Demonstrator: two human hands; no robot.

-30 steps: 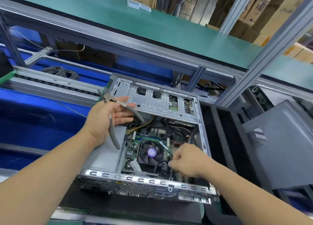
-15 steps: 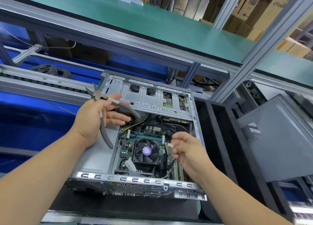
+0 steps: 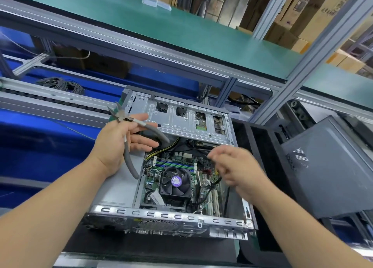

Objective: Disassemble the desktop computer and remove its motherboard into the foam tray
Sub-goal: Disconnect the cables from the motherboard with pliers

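Open desktop computer (image 3: pixel 171 187) on the workbench, both hands above the chassis.

We find the motherboard (image 3: pixel 161 172) seated inside the case, its fan (image 3: pixel 176 182) uppermost, with the black foam tray (image 3: pixel 254 138) just beside the case's right edge. Our left hand (image 3: pixel 119 144) holds grey-handled pliers (image 3: pixel 129 146), fingers curled round one handle. Our right hand (image 3: pixel 240 170) hovers over the board's right edge; blur prevents us reading its grip.

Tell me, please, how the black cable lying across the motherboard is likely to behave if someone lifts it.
The black cable curves loosely over the motherboard, so it probably flops rather than holding shape. It looks thin, so likely light. Its ends are hidden; it may still be plugged in and tug back.
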